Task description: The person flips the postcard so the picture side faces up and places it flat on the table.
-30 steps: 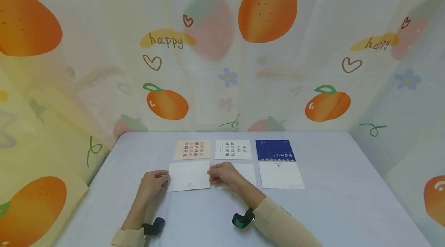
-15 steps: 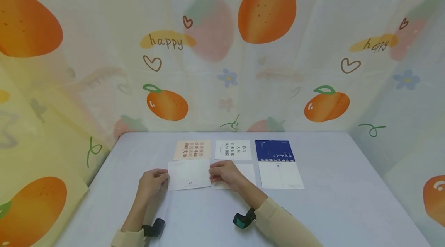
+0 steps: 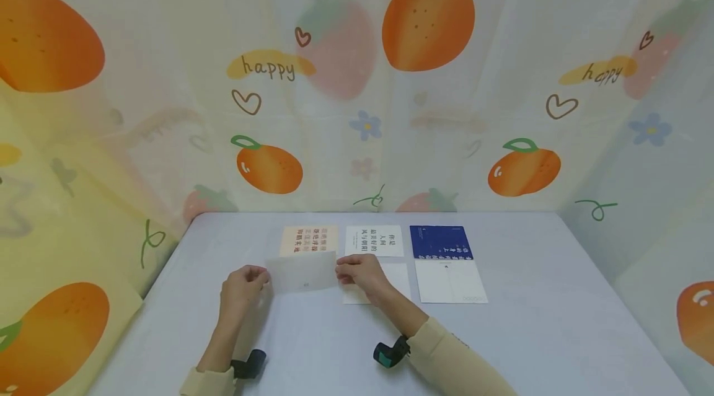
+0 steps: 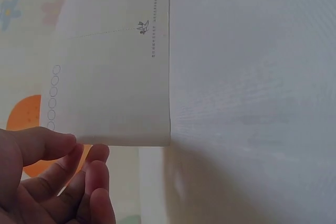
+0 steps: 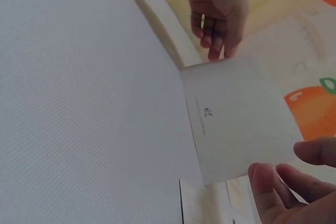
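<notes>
A white postcard [image 3: 303,273] is tilted up off the table between both hands, its back with a small printed emblem facing me. My left hand [image 3: 241,294] pinches its left edge between thumb and fingers; the left wrist view shows this postcard [image 4: 115,66] with a row of small circles along one side. At the opposite edge, my right hand [image 3: 365,278] pinches the card, and in the right wrist view its thumb and fingers meet that edge. Behind the raised card lies a peach postcard [image 3: 309,240] with red lettering, its lower border partly covered.
A white postcard with dark lettering [image 3: 374,241] lies at the back middle. Beneath my right hand lies a blank-looking card [image 3: 397,278], partly hidden. Further right, a blue postcard [image 3: 440,242] adjoins a white card back [image 3: 452,282]. All rest on the white table [image 3: 535,334].
The postcard has gone from lying nearly flat to tilting upright, its lower edge rising from the table. Both hands have lifted slightly with it. The other cards have not moved.
</notes>
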`<state>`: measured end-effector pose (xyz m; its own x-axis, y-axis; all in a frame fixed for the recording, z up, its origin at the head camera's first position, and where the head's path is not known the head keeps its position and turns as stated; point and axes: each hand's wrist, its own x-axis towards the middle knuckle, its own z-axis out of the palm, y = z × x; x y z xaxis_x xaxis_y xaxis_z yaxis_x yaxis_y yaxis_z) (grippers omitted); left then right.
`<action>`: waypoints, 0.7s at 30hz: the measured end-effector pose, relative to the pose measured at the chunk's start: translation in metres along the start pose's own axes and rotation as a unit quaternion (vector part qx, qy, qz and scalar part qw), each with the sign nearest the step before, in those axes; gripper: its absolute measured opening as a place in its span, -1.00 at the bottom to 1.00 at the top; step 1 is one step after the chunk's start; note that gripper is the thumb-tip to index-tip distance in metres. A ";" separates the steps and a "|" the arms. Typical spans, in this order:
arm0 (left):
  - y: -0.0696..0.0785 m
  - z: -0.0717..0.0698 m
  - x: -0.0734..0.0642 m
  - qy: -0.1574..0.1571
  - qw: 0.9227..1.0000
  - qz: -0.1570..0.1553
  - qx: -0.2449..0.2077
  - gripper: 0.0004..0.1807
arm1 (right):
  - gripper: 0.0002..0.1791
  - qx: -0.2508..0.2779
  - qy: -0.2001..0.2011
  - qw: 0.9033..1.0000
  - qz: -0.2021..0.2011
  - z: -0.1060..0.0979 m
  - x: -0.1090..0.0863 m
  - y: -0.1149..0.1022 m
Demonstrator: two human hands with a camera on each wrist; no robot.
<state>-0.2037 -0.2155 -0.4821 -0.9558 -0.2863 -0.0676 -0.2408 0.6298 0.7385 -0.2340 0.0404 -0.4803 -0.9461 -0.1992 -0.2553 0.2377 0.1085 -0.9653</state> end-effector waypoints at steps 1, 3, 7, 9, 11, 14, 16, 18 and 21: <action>0.000 -0.001 0.000 0.002 1.000 0.002 0.002 -0.70 | -0.71 -0.001 0.002 1.000 -0.001 0.000 0.000 0.000; 0.001 -0.002 -0.001 0.006 1.000 0.005 0.004 -0.70 | -0.71 -0.002 0.006 1.000 -0.003 0.001 0.001 0.000; 0.002 -0.002 -0.001 0.011 1.000 0.013 0.000 -0.69 | -0.72 -0.005 0.012 1.000 -0.009 0.001 0.002 0.001; 0.001 -0.001 0.000 0.016 1.000 0.014 -0.009 -0.69 | -0.71 -0.004 0.015 1.000 -0.014 0.001 0.002 0.002; -0.001 0.000 0.000 0.021 0.999 0.015 -0.019 -0.69 | -0.72 -0.004 0.020 1.000 -0.017 0.001 0.003 0.002; -0.003 0.001 0.001 0.032 0.999 0.013 -0.037 -0.68 | -0.73 -0.001 0.026 0.999 -0.019 0.001 0.003 0.002; -0.003 0.002 0.001 0.036 0.998 0.009 -0.049 -0.68 | -0.75 0.002 0.031 0.999 -0.016 0.001 0.003 0.003; -0.002 0.001 0.000 0.036 0.998 0.003 -0.058 -0.67 | -0.75 0.002 0.035 0.999 -0.014 0.002 0.003 0.004; -0.002 0.000 0.001 0.031 0.997 -0.009 -0.074 -0.66 | -0.75 0.002 0.041 0.999 -0.012 0.003 0.004 0.005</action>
<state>-0.2039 -0.2171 -0.4832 -0.9379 -0.3442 -0.0432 -0.2261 0.5121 0.8287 -0.2356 0.0376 -0.4861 -0.9662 -0.1222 -0.2269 0.2154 0.1003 -0.9714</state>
